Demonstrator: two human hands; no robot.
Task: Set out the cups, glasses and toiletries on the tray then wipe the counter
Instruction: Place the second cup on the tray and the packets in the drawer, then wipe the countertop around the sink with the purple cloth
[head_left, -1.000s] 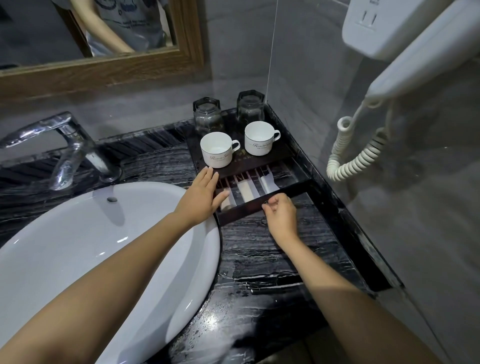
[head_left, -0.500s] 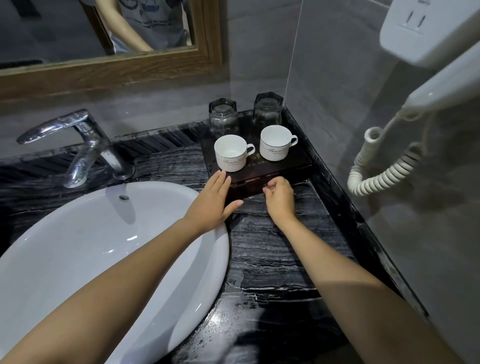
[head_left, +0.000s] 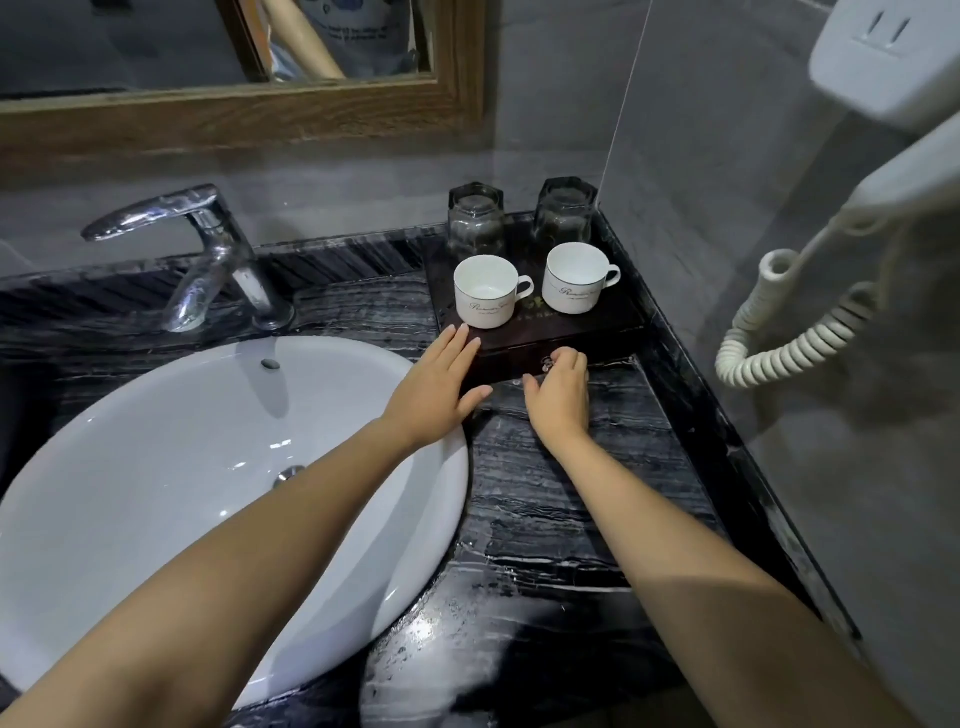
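A dark wooden tray (head_left: 597, 325) sits in the far right corner of the black marble counter (head_left: 561, 493). On it stand two white cups (head_left: 485, 299) (head_left: 574, 278) and, behind them, two upturned glasses (head_left: 475, 218) (head_left: 563, 210). The tray's front drawer is pushed in, so the toiletries are hidden. My left hand (head_left: 436, 387) lies flat and open against the tray's front left corner. My right hand (head_left: 558, 387) pinches the small metal drawer knob (head_left: 548, 362) at the tray's front.
A white basin (head_left: 156, 467) fills the left of the counter, with a chrome tap (head_left: 208, 254) behind it. A wall hairdryer with a coiled cord (head_left: 789, 332) hangs at the right. A wood-framed mirror (head_left: 234, 104) is above.
The drawer with the toiletry packets, open a second ago, has been pushed shut by my right hand. My left hand stayed on the tray's left corner.
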